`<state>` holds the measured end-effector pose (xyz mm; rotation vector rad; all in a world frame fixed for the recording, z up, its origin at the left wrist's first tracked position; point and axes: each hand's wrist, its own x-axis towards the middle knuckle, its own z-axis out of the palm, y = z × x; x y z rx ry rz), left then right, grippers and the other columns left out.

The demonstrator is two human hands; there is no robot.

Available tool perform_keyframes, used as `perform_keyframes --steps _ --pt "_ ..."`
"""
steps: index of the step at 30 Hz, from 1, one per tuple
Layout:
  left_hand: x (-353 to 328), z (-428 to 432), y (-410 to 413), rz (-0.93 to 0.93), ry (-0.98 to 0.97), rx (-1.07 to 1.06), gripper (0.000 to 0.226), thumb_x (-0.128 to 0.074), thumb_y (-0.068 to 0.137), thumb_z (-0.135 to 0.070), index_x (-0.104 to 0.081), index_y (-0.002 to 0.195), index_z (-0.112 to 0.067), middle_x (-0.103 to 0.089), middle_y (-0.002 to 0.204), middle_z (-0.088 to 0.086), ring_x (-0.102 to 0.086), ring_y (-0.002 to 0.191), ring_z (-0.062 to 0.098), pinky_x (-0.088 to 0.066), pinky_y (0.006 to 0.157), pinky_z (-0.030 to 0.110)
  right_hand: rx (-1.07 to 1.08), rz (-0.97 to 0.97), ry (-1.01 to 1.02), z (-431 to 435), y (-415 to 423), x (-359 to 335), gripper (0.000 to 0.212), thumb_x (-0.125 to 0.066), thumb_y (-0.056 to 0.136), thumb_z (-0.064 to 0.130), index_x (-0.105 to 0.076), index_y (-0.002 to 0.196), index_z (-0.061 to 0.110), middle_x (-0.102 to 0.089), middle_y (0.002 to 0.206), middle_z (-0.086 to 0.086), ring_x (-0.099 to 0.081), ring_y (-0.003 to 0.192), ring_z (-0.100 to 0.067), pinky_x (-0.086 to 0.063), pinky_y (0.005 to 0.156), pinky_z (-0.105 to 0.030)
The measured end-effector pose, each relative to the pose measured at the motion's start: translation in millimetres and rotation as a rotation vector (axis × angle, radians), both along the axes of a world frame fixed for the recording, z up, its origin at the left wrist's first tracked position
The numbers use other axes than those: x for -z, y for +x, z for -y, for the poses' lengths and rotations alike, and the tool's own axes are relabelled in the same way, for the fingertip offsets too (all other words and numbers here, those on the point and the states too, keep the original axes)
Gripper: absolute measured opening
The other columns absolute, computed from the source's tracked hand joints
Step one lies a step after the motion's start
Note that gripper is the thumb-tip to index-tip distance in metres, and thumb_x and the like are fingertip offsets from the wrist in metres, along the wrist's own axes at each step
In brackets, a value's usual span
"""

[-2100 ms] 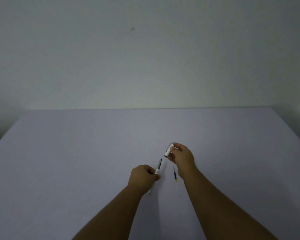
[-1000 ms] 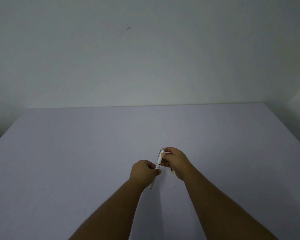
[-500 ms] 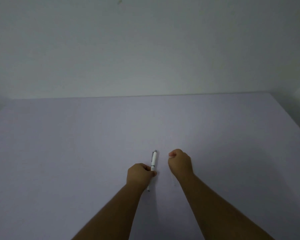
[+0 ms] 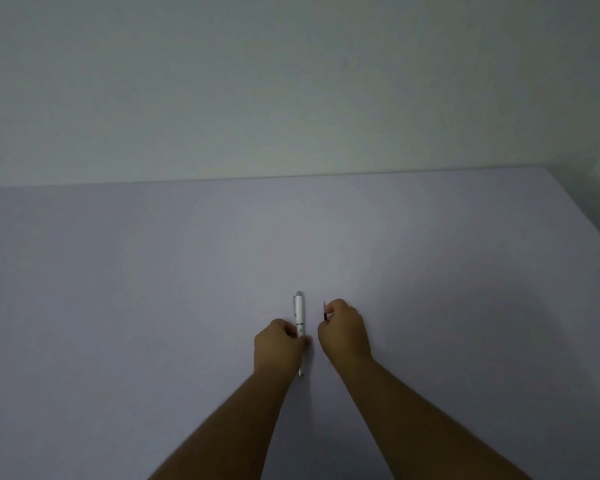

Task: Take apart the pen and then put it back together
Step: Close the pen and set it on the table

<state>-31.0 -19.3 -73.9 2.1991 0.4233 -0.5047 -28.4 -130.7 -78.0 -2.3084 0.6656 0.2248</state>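
A white pen (image 4: 299, 311) with its cap and clip on points away from me over the pale table (image 4: 153, 289). My left hand (image 4: 278, 346) is closed around the pen's lower half, and the tip shows below my fist. Just to the right, my right hand (image 4: 343, 332) pinches a thin dark refill (image 4: 325, 313) between thumb and forefinger. Only the refill's upper end shows; the rest is hidden in my fingers.
The table's far edge meets a plain wall (image 4: 291, 81). Its right edge slants down at the far right. Nothing else lies on the table.
My right hand pushed the cap onto the pen held in my left hand, let go, moved right and picked the thin refill up off the table. The camera tilted upward.
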Motion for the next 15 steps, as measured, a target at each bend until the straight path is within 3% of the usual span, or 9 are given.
perform_keyframes --steps 6,15 --pt "-0.8 2.1 1.7 -0.006 0.007 -0.003 0.013 -0.069 0.082 -0.023 -0.057 0.083 -0.017 -0.058 0.078 -0.005 -0.051 0.061 0.004 -0.034 0.05 0.012 -0.006 0.006 0.029 -0.6 0.4 0.9 0.02 -0.051 0.086 0.007 -0.059 0.104 0.008 -0.064 0.104 -0.013 -0.062 0.09 -0.026 -0.046 0.069 -0.028" --pt "-0.2 5.4 3.7 -0.028 0.014 -0.018 0.01 -0.068 0.083 -0.021 -0.063 0.087 -0.014 -0.06 0.077 -0.002 -0.053 0.061 0.007 -0.039 0.051 0.014 -0.017 0.02 0.069 -2.0 -1.4 2.3 0.022 -0.052 0.085 0.006 -0.06 0.105 0.008 -0.065 0.106 -0.011 -0.061 0.092 -0.024 -0.043 0.07 -0.023"
